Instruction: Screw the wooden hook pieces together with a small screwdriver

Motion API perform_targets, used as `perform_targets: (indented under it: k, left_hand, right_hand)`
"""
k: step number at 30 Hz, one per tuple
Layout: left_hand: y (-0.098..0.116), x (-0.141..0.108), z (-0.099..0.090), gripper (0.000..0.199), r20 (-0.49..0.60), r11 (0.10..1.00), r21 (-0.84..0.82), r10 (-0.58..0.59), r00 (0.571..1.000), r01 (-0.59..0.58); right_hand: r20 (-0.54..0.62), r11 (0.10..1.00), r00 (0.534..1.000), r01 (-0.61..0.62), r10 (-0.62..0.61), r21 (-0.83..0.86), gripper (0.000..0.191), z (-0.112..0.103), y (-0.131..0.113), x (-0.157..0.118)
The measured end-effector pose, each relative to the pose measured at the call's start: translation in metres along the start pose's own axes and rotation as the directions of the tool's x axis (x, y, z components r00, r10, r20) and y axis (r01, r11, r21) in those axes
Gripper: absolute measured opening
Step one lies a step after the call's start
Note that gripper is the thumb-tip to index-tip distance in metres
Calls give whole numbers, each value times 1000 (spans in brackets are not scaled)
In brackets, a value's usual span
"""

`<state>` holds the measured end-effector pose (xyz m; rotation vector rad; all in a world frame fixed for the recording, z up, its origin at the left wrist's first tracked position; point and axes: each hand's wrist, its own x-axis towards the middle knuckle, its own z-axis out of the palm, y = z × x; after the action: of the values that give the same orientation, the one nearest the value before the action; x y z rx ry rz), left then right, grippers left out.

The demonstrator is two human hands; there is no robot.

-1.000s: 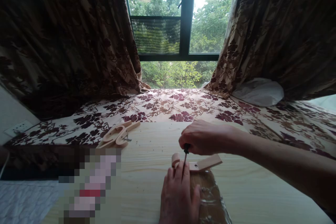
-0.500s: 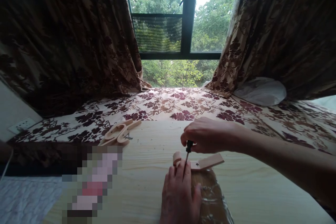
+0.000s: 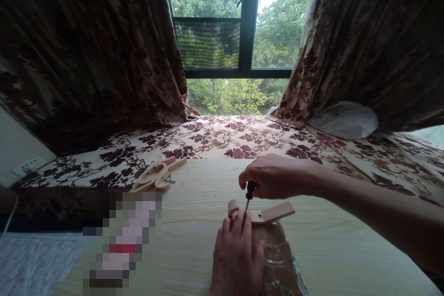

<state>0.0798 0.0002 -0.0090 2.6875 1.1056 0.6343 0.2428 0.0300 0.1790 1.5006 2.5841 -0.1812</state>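
My right hand [image 3: 272, 176] is closed round the black handle of a screwdriver [image 3: 248, 202], whose shaft points down. Its tip goes in by the fingertips of my left hand [image 3: 236, 252] and is hidden there. Those left fingers lie over a pale wooden piece [image 3: 277, 212] and hold it down. A dark hole shows in the wooden piece, and a rounded end sticks up at its left. Under the wood and my left hand is a brown block wrapped in shiny tape [image 3: 282, 259]. Whether a screw sits under the tip I cannot tell.
Curved wooden parts [image 3: 156, 175] lie at the table's far left, with a few screws [image 3: 169, 179] beside them. Small dark bits are scattered on the pale wooden table [image 3: 194, 222]. Behind it, a flowered cloth covers the sill, where a white plastic bag [image 3: 343, 120] rests.
My right hand and the screwdriver have shifted very slightly; the grip looks the same. The left hand stays on the wooden piece.
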Motion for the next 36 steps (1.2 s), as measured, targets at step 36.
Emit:
perform_targets:
  k: [36]
  left_hand:
    - [51, -63, -15, 50, -159, 989, 143, 70, 985, -47]
  right_hand:
    - [-251, 984, 954, -176, 161, -35, 19, 36, -78, -79]
